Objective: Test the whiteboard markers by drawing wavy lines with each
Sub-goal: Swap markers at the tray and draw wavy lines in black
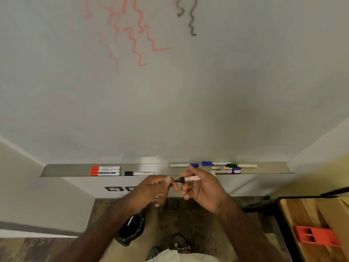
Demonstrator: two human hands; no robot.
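whiteboard (188, 101) fills most of the view, its lower half bare, with red wavy lines (136, 40) and grey-black wavy lines (191, 17) near the top edge. below it a metal tray (66, 170) runs along, bare at both ends. right hand (200, 188) curls its fingers round an uncapped black marker (188, 179) with a whitish barrel and red print, tip pointing left. left hand (151, 188) pinches something small and dark just at that tip; whether it is the cap i cannot tell. beyond the left fingers lie three red markers (105, 171) and a black-capped marker (139, 173); beyond the right fingers, blue and green markers (226, 168). wooden table (311, 220) stands far right.
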